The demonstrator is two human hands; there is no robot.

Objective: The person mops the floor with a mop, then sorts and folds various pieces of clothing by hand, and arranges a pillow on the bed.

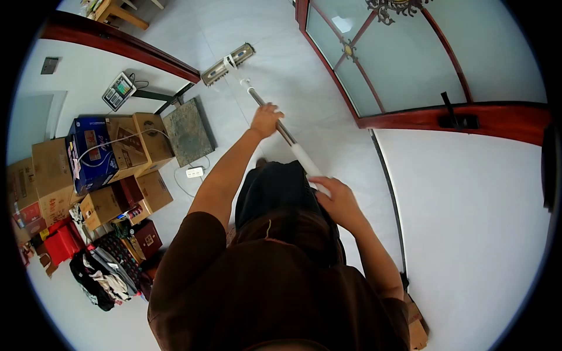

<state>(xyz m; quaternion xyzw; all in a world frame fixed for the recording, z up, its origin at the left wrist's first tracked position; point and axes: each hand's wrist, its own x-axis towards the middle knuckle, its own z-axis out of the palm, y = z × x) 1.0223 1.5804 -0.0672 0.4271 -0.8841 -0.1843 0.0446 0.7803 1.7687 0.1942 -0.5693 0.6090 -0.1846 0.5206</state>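
Observation:
A flat mop [285,133] slants across the middle of the head view, its metal pole running from a white grip up to a wide flat head [228,63] on the floor near the doorway. My left hand [267,120] is closed around the metal part of the pole. Lower down, by my waist, my right hand [335,198] is wrapped about the white grip [304,158]. Part of the grip's lower end is hidden behind that hand.
Cardboard boxes [126,140] and a blue box [92,153] are stacked at left, beside a platform scale [189,132] with its display [119,91]. A white power strip [195,172] lies on the floor. At right stands a red-framed glass door [386,64].

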